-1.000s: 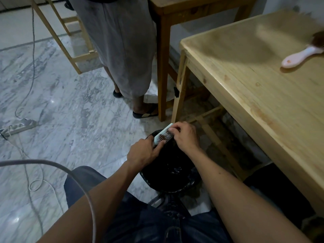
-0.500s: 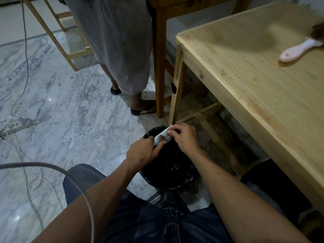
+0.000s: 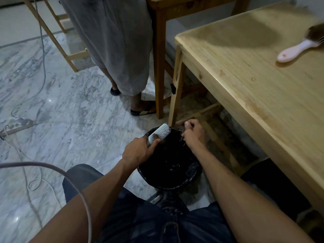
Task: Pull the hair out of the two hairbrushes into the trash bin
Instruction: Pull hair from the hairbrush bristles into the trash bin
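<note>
My left hand (image 3: 140, 151) grips the handle of a white hairbrush (image 3: 160, 133), holding it bristles-up over the far rim of the trash bin (image 3: 191, 176), which is lined with a black bag. A little brown hair still sits among the bristles near my thumb. My right hand (image 3: 193, 133) is to the right of the brush, above the bin, fingers pinched together; dark hair strands seem to trail from them, hard to see against the black bag. A second hairbrush (image 3: 298, 49), pink-handled and full of brown hair, lies on the wooden table (image 3: 254, 88) at the far right.
A person in a long grey garment (image 3: 114, 41) and sandals stands just beyond the bin. A darker wooden table leg (image 3: 158, 67) rises beside them. Cables (image 3: 31, 183) and a power strip (image 3: 15, 126) lie on the marble floor at left. My knees flank the bin.
My right hand has pulled away from the brush to the right, fingers pinched, exposing the white bristles. The left hand keeps the brush over the bin.
</note>
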The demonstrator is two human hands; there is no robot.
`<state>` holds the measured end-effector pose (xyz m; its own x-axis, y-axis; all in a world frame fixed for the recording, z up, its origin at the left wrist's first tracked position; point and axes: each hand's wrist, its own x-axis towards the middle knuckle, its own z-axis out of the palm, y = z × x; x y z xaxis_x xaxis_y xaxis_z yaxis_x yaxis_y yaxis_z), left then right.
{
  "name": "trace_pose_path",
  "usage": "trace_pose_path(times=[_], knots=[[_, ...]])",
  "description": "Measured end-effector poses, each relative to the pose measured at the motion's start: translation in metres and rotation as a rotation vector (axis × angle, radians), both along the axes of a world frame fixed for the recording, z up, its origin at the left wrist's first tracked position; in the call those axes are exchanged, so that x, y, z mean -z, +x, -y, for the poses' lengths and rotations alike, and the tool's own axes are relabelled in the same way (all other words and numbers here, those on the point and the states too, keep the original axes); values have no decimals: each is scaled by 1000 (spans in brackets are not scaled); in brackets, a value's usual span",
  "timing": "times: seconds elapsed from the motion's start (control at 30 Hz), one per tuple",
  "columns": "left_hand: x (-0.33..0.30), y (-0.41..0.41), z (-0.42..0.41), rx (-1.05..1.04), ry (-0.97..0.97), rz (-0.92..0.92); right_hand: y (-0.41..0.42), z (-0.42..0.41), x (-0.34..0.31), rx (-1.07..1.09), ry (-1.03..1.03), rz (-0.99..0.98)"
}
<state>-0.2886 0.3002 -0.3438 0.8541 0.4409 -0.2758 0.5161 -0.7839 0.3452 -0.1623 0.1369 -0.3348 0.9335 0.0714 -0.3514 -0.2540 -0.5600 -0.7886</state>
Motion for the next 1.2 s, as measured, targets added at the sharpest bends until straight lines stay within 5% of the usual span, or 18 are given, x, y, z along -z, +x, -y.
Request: trace_pose_path(times=[0.13,0.33,0.63,0.93,1.2], knots=[[-9,9,9,-29,-95,32,-5,-1,-1,227,230,-214],[-26,17,12,61,-141,149,-3,0,-2,-200,234,-346],[-25,10,-3,88,220,43,4,4,-4,-136,267,-196],[-13,-1,-6,-35,132,-114,11,13,-12,-150,379,-189],[-30,8,2,-152,-52,30,-4,5,-16,-481,46,-520]])
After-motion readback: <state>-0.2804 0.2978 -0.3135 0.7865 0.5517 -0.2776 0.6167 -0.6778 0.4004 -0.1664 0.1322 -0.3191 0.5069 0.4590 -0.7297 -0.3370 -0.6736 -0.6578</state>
